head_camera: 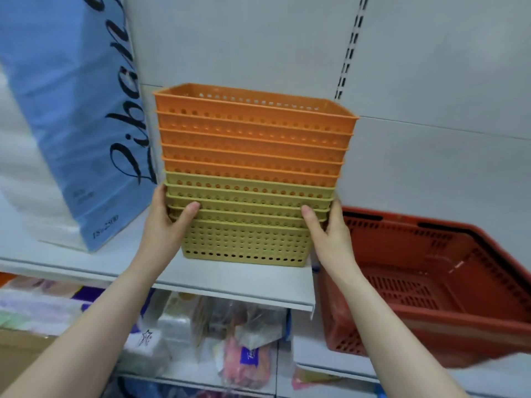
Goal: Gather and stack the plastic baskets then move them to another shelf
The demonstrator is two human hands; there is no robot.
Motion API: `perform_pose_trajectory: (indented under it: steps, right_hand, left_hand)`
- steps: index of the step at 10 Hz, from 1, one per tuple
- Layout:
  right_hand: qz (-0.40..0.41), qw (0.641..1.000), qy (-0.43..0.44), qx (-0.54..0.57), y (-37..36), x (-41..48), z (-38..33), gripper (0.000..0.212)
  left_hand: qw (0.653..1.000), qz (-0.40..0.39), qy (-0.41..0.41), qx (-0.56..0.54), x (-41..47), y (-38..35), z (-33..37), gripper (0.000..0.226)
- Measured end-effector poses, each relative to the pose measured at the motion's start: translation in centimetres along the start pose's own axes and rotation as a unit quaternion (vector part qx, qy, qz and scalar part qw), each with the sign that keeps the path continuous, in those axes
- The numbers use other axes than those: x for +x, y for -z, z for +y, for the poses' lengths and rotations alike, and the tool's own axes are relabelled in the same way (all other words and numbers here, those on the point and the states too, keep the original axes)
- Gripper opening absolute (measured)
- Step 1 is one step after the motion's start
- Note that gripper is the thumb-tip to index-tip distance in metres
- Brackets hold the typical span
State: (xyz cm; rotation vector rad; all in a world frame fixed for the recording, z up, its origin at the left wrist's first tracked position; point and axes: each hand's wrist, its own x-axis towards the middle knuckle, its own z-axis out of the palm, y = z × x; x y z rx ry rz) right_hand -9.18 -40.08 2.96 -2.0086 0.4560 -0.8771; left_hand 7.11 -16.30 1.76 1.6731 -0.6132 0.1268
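Your left hand (169, 222) and right hand (326, 225) grip the nested basket stack (250, 173) by its olive lower rims, centre frame, on the white shelf (230, 278). Lift unevenly and the orange upper baskets could tip off.

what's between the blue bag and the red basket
The stack of orange and yellow baskets stands there on the shelf, the left hand gripping its left side and the right hand its right, in the head view.
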Motion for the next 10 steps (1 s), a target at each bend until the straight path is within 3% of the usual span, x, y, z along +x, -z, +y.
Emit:
perform_pose_trajectory:
  steps: [1, 2, 3, 9, 10]
  right_hand:
    - [0.042, 0.992, 0.069, -0.097, -0.1, -0.9, -1.2, 0.082]
    - [0.036, 0.976, 0.112, -0.185, -0.1, -1.4, -1.8, 0.096]
    - [0.031, 0.973, 0.087, -0.210, -0.2, -0.9, -2.0, 0.102]
    - [-0.009, 0.980, 0.030, -0.197, -1.6, 2.0, -1.5, 0.095]
    - [-0.031, 0.976, 0.038, -0.211, 0.8, 2.5, -2.1, 0.084]
  left_hand:
    - [0.994, 0.065, -0.049, 0.067, -0.1, -0.4, 0.5, 0.084]
    - [0.981, 0.061, -0.099, 0.156, -0.2, -1.0, 1.0, 0.106]
    - [0.977, 0.059, -0.100, 0.180, 0.5, -1.3, 1.0, 0.112]
    - [0.981, 0.035, -0.088, 0.167, 5.1, -1.4, -0.3, 0.096]
    - [0.982, 0.015, -0.081, 0.169, 3.3, -0.9, -0.6, 0.096]
